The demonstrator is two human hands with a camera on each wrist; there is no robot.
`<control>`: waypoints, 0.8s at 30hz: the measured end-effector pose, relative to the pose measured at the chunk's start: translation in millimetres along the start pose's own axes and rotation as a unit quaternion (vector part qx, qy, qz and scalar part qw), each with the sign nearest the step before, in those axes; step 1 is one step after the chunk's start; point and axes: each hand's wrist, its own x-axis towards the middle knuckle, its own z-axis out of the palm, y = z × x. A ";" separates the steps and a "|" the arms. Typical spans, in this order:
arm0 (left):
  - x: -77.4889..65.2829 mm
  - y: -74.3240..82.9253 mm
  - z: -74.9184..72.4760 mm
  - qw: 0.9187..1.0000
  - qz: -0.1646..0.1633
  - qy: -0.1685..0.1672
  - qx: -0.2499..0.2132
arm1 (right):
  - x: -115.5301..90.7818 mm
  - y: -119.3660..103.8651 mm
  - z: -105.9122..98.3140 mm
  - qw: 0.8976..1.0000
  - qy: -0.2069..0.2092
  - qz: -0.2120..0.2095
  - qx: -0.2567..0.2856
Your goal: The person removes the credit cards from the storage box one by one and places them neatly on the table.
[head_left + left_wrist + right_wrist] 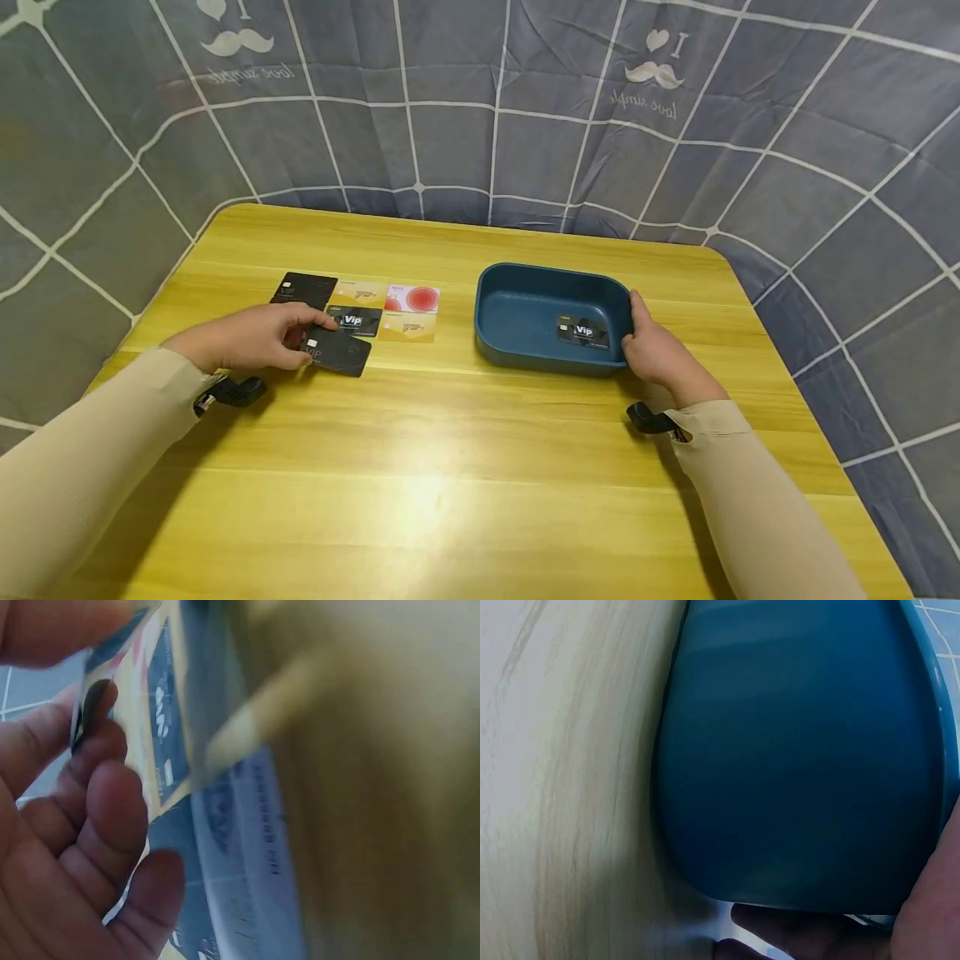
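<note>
My left hand (258,337) pinches a dark VIP card (341,354) between thumb and fingers, its near edge tilted up at the front of the card group. Beside it lie a black card with a white Vip print (360,320) and, behind, another dark VIP card (306,287) partly covered by the hand. In the left wrist view the pinched card (112,652) shows almost edge-on. On the right, my right hand (663,350) grips the end wall of a dark blue rectangular box (540,358). Inside the box lies a single black Vip card (583,331).
Two yellow cards, one at the back (362,293) and one nearer (408,327), lie beside a white card with red circles (414,298). Everything stands on a wooden table (480,517). A grey gridded cloth (450,150) hangs around its far edges.
</note>
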 end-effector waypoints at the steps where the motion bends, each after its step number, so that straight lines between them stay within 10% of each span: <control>1: -0.9 -1.5 1.9 1.000 0.000 0.005 0.003 | -0.1 0.5 -0.2 1.000 0.002 -0.001 -0.002; 24: 0.5 -1.2 18.2 0.993 -0.001 0.040 0.112 | -1.7 1.6 0.4 1.000 0.001 -0.002 0.003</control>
